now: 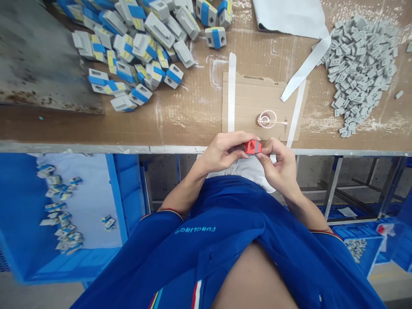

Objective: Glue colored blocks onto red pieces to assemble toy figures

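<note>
Between my two hands, just over the table's front edge, is a small red block (250, 147) with a grey band and a hole in its face. My left hand (223, 150) pinches its left end between thumb and fingers. The thumb and fingertips of my right hand (277, 163) close on its right end, by the grey part. Beyond the hands, a small clear cup (267, 119) with a thin white stick (280, 123) across it sits on a cardboard sheet (251, 96) taped to the table.
Grey blocks (159, 30) with blue and yellow bands lie heaped at the back left, near a metal plate (48, 60). Small grey pieces (360, 64) are piled at right. White cloth (289, 17) lies at the back. A blue bin (128, 193) with more blocks stands below left.
</note>
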Available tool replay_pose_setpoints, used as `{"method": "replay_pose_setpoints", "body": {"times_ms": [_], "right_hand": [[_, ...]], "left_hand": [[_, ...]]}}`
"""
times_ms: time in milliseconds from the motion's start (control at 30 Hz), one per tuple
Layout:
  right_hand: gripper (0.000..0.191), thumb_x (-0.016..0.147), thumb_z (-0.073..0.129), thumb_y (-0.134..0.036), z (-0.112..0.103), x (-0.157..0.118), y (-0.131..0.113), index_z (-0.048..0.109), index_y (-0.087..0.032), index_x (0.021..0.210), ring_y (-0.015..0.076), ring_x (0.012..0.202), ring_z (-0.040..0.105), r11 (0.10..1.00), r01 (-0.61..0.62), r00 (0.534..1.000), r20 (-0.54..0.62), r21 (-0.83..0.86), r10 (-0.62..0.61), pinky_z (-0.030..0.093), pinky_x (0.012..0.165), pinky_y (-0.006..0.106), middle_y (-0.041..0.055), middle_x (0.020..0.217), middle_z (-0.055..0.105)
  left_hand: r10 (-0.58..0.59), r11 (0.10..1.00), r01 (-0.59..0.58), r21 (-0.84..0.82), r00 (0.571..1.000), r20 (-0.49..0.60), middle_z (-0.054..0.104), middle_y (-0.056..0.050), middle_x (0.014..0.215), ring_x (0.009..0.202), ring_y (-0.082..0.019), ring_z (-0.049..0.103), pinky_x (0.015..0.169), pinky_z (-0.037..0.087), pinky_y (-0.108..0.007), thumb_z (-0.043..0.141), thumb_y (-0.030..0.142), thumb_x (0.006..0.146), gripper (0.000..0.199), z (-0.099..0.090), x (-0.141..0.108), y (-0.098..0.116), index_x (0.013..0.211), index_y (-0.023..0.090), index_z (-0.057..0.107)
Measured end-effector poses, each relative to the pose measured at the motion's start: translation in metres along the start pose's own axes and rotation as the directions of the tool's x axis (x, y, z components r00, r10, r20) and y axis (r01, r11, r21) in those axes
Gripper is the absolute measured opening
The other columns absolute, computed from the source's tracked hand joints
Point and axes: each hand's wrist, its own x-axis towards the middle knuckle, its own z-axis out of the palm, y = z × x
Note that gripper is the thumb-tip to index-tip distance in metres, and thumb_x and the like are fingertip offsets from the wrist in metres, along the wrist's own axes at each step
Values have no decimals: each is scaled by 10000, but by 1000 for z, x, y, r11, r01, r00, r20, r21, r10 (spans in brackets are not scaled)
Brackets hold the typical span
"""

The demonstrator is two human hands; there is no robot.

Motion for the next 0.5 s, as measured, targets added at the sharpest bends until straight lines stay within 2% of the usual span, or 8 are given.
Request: {"method": "replay_pose_setpoints", "body": {"times_ms": [267, 500], "right_hand": [[210, 1005, 764, -231, 2, -3, 3, 652, -253, 829, 156, 724, 604, 991, -1, 999, -36, 131, 6, 468, 694, 311, -32, 773, 654], [135, 1053, 704, -193, 1, -4, 2, 703, -252, 932, 153, 782, 664, 995, 75, 996, -52, 62, -72, 502, 723, 306, -12, 864, 725]], "left_hand": [[-29, 999, 29, -33, 1000, -5, 863, -111, 1135, 962, -186, 811, 845, 639, -249, 778, 378, 1022, 375, 0, 1, 0, 1353, 206, 803], [-129, 980, 120, -156, 990, -51, 856, -117, 1230, 1024, -206, 831, 882, 665, -256, 831, 433, 989, 445, 4, -1, -1, 1369, 204, 797]]}}
